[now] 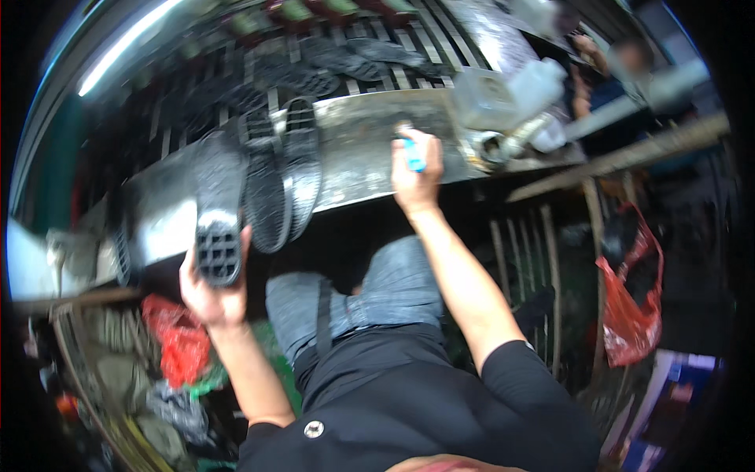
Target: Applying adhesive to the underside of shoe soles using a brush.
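Observation:
My left hand [212, 287] is wrapped round the near end of a black shoe sole [219, 177], whose hollow grid heel faces up toward me. Two more black soles, one [266, 189] beside the other [303, 169], lie across the front edge of the metal bench, just right of the held one. Over the bare metal, my right hand [417, 169] is closed round a small blue-handled tool [414, 154] with a pale tip. Blur hides what kind of tool it is. Its tip is apart from the soles.
Rows of dark soles [291, 75] lie on a slatted rack behind the metal bench [358, 141]. Cloudy plastic containers [484, 98] stand at the bench's right. A wooden rail [629, 153] juts out at right, a red plastic bag [629, 307] hanging below. Another person works at the far right.

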A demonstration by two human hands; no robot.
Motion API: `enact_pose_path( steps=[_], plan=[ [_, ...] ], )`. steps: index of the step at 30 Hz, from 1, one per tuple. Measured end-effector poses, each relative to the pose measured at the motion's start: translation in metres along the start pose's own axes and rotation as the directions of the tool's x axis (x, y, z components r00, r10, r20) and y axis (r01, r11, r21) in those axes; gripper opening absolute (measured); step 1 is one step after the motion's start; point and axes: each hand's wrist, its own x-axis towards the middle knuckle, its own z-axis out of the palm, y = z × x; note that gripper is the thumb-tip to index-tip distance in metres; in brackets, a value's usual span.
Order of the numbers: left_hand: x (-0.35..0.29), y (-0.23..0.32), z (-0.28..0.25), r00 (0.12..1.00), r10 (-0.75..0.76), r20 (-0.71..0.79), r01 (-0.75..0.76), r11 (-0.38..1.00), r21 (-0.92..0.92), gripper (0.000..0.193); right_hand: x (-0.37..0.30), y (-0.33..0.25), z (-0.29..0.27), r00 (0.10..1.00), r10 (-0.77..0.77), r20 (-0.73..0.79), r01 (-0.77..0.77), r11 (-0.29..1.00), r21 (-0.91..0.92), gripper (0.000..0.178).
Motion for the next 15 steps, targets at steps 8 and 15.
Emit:
enact_pose_path(
  steps=[8, 15],
  plan=[
    [-0.014, -0.087, 0.022, 0.97, -0.244, -0.005, 0.244, 0.968, -0.052, 0.045, 0.004, -0.009, -0.008, 0.998, 0.067, -0.005, -0.067, 0.997, 0.035, 0.023],
    [-0.034, -0.136, -0.026, 0.838, -0.486, -0.25, 0.456, 0.874, -0.168, 0.048, -0.027, -0.018, -0.074, 0.974, 0.215, 0.067, -0.224, 0.955, 0.194, 0.019]
  ],
)
